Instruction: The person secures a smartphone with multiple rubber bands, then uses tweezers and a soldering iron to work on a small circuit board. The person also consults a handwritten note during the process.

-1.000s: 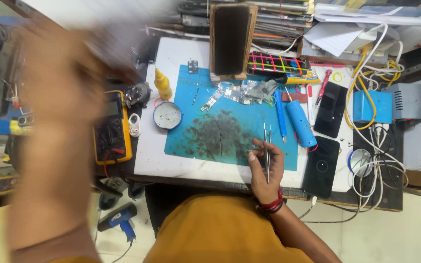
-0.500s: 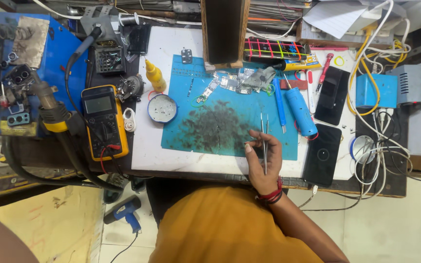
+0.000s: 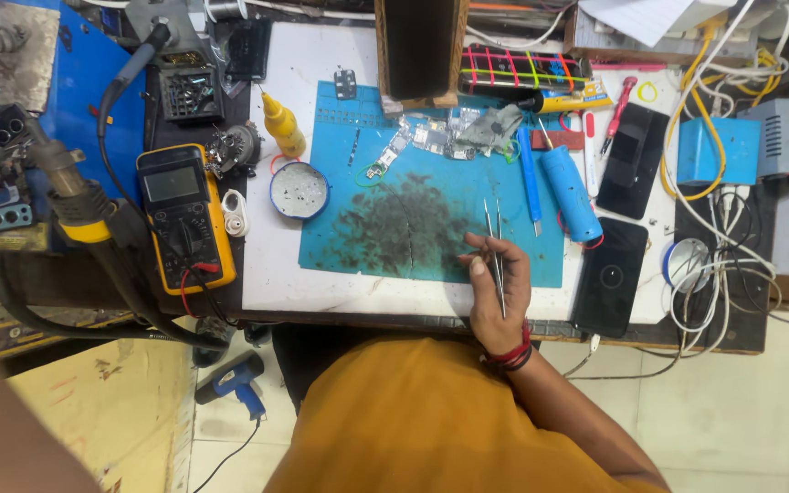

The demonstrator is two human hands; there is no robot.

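**Right hand on tweezers, bench edge**

We see our right hand (image 3: 497,290) resting at the near edge of the blue work mat (image 3: 340,246), wrist w/ red-and-black bands just off the table. Fingers curl loosely, partly closed; thumb (image 3: 477,267) sits on the left side of the metal tweezers (image 3: 495,246), which lie across the hand w/ both tips pointing away from us onto the mat. Tips stand a little apart, nothing between them as far as we can tell. Mat's middle carries a dark smudged patch, just left of the tweezer tips.

Left hand: only a blurred arm shows at the bottom-left corner; the hand itself is out of view, so we can't tell its grip.

Containers: a small round blue-rimmed dish (image 3: 299,191) sits just beside the mat's left edge, whitish inside w/ a few dark specks, too small to identify. Yellow squeeze bottle (image 3: 283,125) stands near it, up and left. A dark square tray (image 3: 191,94) on the far left holds small bits, unclear what.

Around: yellow multimeter (image 3: 183,215) left of the dish, red lead at its lower end. Loose circuit-board pieces (image 3: 440,135) lie at the mat's top. A blue cylinder (image 3: 570,194) lies right of the tweezers, a blue-handled tool (image 3: 529,178) between them. Two dark phones (image 3: 610,274) lie on the right, one above the other. Tangled white cables (image 3: 714,274) fill the far right.
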